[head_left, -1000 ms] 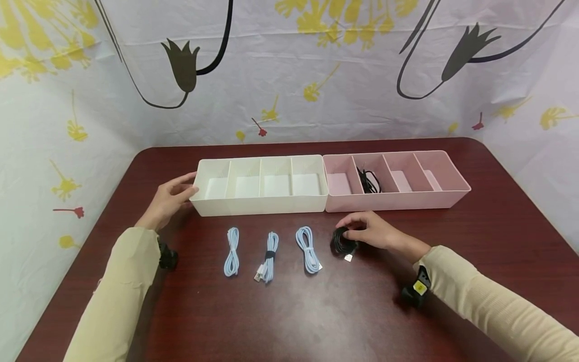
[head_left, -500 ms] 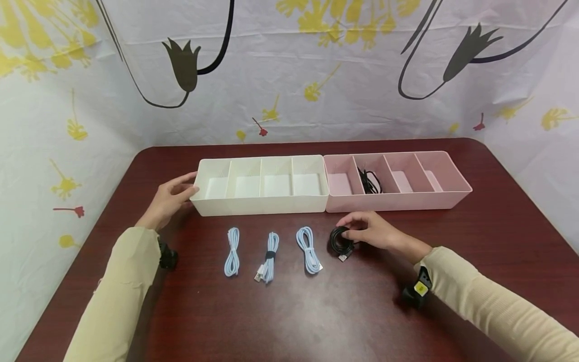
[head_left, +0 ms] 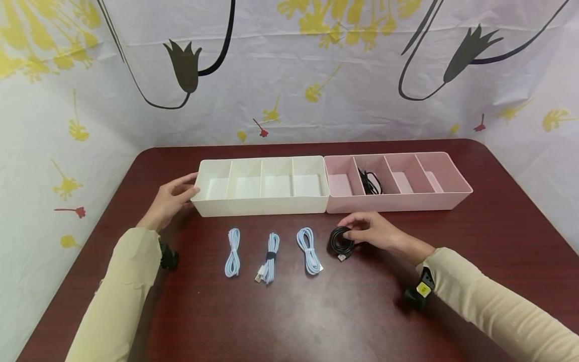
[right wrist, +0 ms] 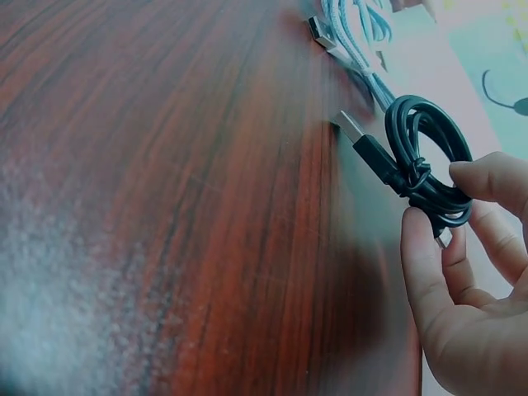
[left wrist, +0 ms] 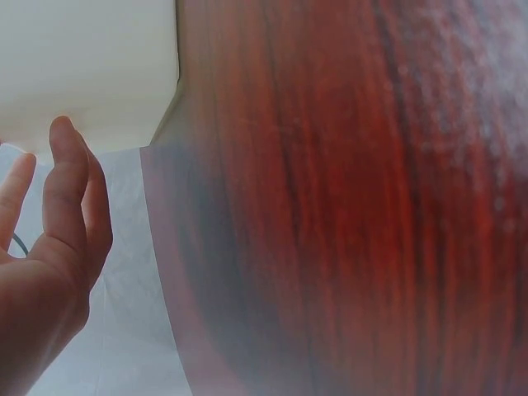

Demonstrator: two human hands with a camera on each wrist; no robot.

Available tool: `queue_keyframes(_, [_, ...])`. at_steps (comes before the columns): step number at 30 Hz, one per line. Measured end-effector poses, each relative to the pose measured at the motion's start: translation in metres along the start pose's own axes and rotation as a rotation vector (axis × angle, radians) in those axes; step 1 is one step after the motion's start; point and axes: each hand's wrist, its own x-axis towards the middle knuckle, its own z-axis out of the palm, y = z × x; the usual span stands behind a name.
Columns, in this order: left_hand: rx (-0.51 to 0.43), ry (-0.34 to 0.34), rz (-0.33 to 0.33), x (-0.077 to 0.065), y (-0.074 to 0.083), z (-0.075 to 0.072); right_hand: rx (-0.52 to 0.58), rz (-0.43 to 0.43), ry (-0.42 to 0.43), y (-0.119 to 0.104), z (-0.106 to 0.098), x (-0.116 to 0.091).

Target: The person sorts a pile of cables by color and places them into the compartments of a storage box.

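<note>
My right hand pinches a coiled black USB cable between thumb and fingers, in front of the pink divided box. The coil is tied at its middle, and its metal USB plug points away from the hand. My left hand touches the left end of the white divided box with its fingertips, the fingers extended. Three light blue coiled cables lie in a row on the table: one at the left, one with a dark strap, and one near the black coil.
Both boxes stand end to end toward the back of the dark red-brown table. Another black cable lies in the pink box's second compartment from the left. A patterned white cloth hangs behind the table.
In my right hand, the black coil has turned a little, and its USB plug has swung slightly to the left. My left hand stays at the white box's end.
</note>
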Motion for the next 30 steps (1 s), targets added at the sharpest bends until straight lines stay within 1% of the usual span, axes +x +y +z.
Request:
queue_keyframes(7, [0.000,0.000,-0.001,0.000,-0.001,0.000,0.007,-0.002,0.005,-0.002,-0.001,0.000])
queue_keyframes(12, [-0.006,0.000,0.001,-0.001,0.000,0.000,0.024,0.011,0.000,-0.004,-0.001,0.000])
queue_keyframes(20, [-0.012,-0.003,0.002,-0.001,0.000,0.000,-0.007,0.009,-0.016,-0.008,-0.006,0.000])
queue_keyframes(30, [-0.014,-0.002,-0.002,0.000,0.000,0.000,0.037,-0.003,-0.021,-0.014,-0.008,0.000])
